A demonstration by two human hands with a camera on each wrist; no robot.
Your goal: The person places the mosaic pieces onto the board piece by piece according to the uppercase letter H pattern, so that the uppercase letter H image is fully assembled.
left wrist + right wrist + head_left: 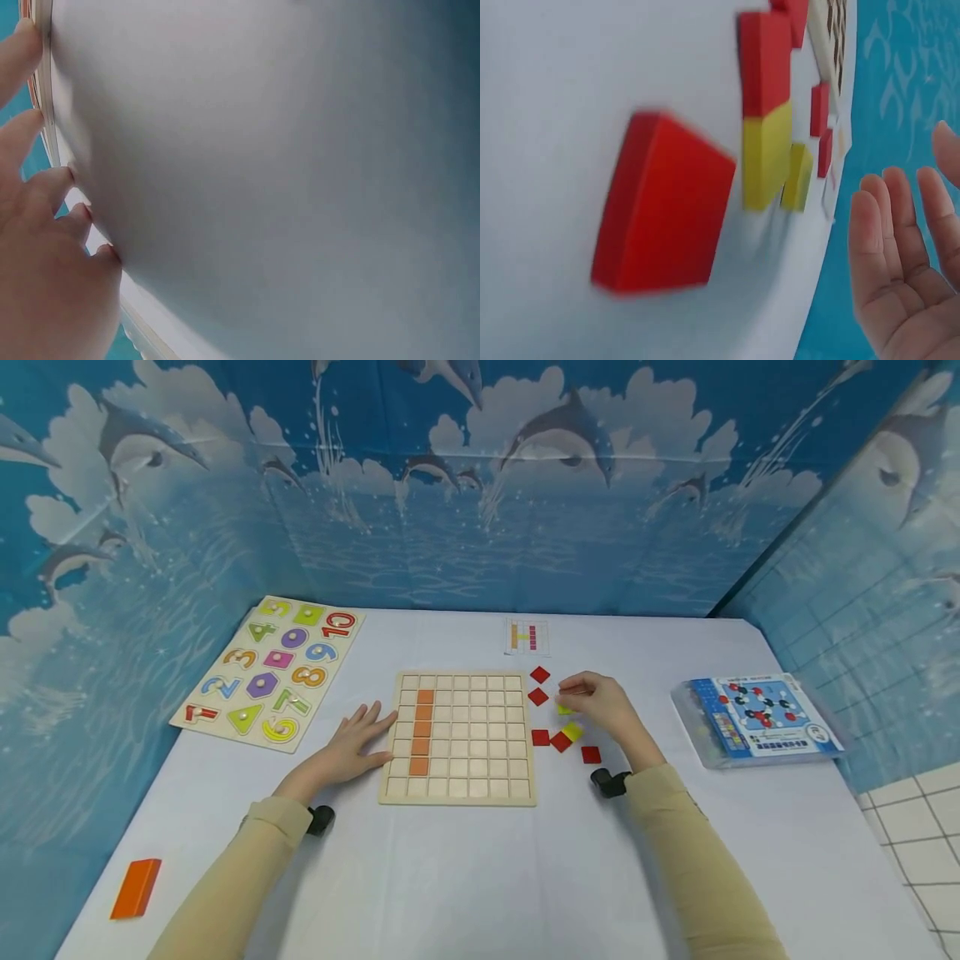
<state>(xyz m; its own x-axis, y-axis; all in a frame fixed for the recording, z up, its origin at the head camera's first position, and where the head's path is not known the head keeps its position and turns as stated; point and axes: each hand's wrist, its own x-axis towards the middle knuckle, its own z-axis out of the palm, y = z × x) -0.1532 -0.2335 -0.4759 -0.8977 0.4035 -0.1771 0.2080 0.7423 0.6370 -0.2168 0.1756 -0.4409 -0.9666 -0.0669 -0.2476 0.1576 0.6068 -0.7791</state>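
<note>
A wooden grid board lies flat, with several orange squares set in one column near its left side. My left hand has its fingers spread, and its thumb and fingertips touch the board's left edge; in the left wrist view the fingertips meet the board edge. To the right of the board, my right hand hovers over a yellow square, fingers gently bent. Its palm and fingers show nothing held in the right wrist view. Another yellow square and several red squares lie about it.
A small pattern card lies behind the board. At the back left is a number and shape puzzle. A boxed set with a blue cover lies at the right, and an orange block at the front left. Dolphin-print curtains border the table.
</note>
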